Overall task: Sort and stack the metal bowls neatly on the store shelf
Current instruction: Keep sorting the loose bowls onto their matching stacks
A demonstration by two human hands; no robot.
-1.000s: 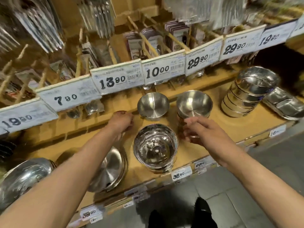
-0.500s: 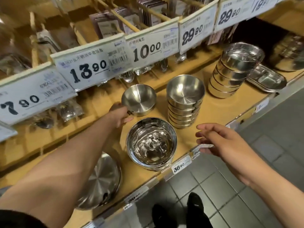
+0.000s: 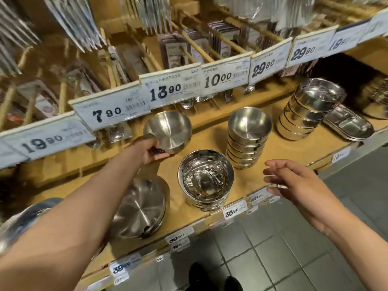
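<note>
My left hand (image 3: 150, 151) grips the near rim of a small matte steel bowl (image 3: 169, 131), tilted toward me at the back of the wooden shelf (image 3: 294, 150). To its right stands a stack of several matching small bowls (image 3: 247, 135). In front, between my hands, a short stack of shiny deep bowls (image 3: 205, 180) sits near the shelf edge. My right hand (image 3: 294, 181) hovers open over the shelf's front edge, right of the shiny stack, holding nothing. A taller stack of wider bowls (image 3: 312, 110) stands at the right.
Flat steel pans or lids (image 3: 138, 208) lie under my left forearm, and a large bowl (image 3: 23, 219) sits at far left. An oblong steel tray (image 3: 348, 124) is at far right. Price cards (image 3: 168, 89) front an upper shelf of packaged cutlery. Grey tiled floor lies below.
My left hand has closed on the small bowl's rim and tipped it up. My right hand left the small-bowl stack and drew back, open, over the shelf's edge. The view shifted.
</note>
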